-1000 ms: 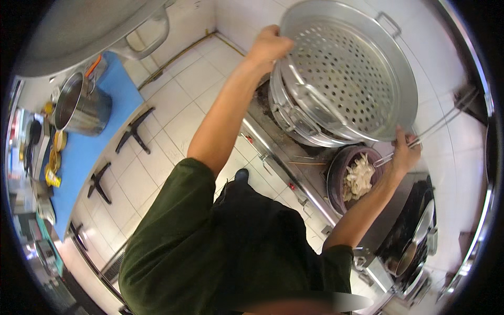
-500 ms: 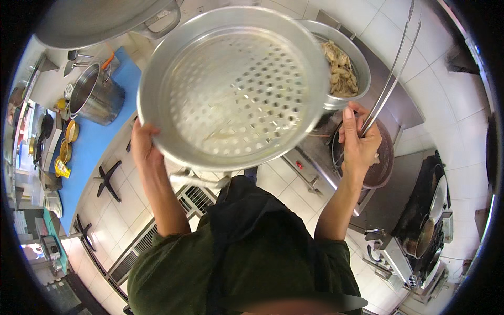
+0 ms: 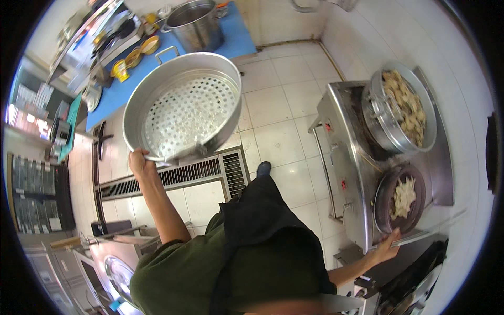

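Note:
My left hand [image 3: 142, 163] grips the near rim of a large round aluminium steamer pan [image 3: 191, 107] with a perforated bottom. The pan is held tilted over the floor to my left, with a handle at its far side; no food shows in it. At the lower right my right hand [image 3: 387, 249] is closed round long metal tongs [image 3: 422, 238], which are smeared by motion and point right. Just beyond that hand sits a dark reddish-brown round pan [image 3: 382, 212] with pale, lumpy food [image 3: 404, 197] in it.
On the steel stove [image 3: 344, 147] stands a wide aluminium pot [image 3: 379, 128] full of pale brown food pieces [image 3: 407, 105]. A blue table [image 3: 239, 34] at the far left bears a tall steel pot [image 3: 197, 31] and yellow bowls [image 3: 149, 45]. A floor drain grate [image 3: 191, 169] runs left of my foot.
The steamer pan has swung left, away from the stove, and only my left hand now holds it. My right hand has moved down and right with the tongs. My view has turned.

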`<state>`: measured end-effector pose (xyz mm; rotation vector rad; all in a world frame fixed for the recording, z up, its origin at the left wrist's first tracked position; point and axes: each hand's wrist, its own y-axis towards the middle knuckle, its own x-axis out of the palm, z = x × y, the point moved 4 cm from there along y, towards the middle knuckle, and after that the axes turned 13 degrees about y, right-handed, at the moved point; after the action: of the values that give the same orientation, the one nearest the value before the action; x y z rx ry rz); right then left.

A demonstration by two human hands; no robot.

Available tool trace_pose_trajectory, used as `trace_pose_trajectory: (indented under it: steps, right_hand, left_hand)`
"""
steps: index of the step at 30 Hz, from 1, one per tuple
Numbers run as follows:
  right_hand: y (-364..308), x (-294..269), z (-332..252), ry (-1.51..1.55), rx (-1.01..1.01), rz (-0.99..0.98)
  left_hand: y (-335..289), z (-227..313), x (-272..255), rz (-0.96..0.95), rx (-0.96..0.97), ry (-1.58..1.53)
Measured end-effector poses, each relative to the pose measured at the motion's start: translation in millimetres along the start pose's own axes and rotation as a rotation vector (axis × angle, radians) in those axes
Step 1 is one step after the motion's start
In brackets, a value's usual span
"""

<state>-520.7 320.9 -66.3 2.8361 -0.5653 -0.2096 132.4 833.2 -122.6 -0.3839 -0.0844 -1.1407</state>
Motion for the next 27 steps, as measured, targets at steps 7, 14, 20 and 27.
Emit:
trace_pose_trajectory:
  steps: [7, 14, 20, 27]
  right_hand:
    - [-18, -41, 26, -0.193, 0.071, 0.212]
    - [-30, 13, 30, -0.218, 0.019, 0.312]
    - [-71, 94, 28, -0.141, -0.110, 0.275]
    - [-110, 176, -18, -0.216, -0.068, 0.382]
  left_hand:
    - [75, 77, 47, 0.173, 0.391, 0.093]
    - [276, 157, 131, 0.201, 0.329, -0.045]
    - [404, 200, 267, 0.071, 0.139, -0.250]
    - [449, 173, 427, -0.005, 0.079, -0.363]
